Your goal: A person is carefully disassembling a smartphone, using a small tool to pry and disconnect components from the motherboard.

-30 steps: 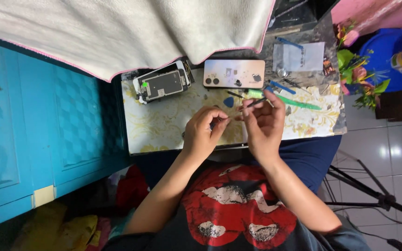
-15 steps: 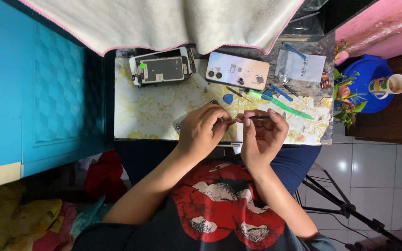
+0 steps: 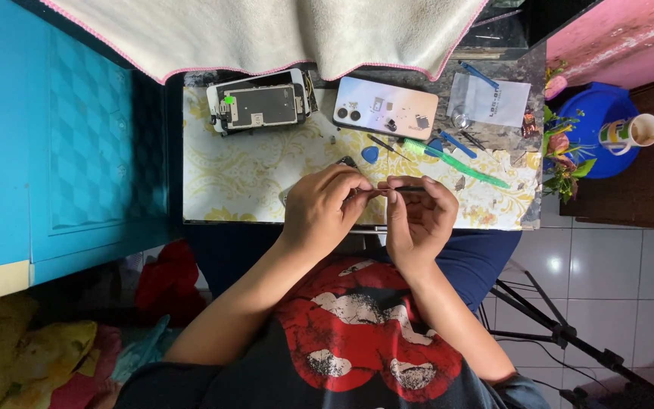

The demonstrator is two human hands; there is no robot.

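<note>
over table's point(image 3: 213, 189) near edge, our left hand point(image 3: 323, 208) and right hand point(image 3: 418, 216) meet, fingers pinched together on thin dark tool point(image 3: 387, 190) held level between them. beyond tool: blue pick point(image 3: 370, 154), phone point(image 3: 385, 107), opened screen assembly point(image 3: 259, 106), green brush point(image 3: 459, 164).

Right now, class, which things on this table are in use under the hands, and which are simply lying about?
In use:
left hand
right hand
thin dark tool held between both hands

Lying about:
opened phone
phone back shell
green brush
blue pick
clear packet
mug
</note>
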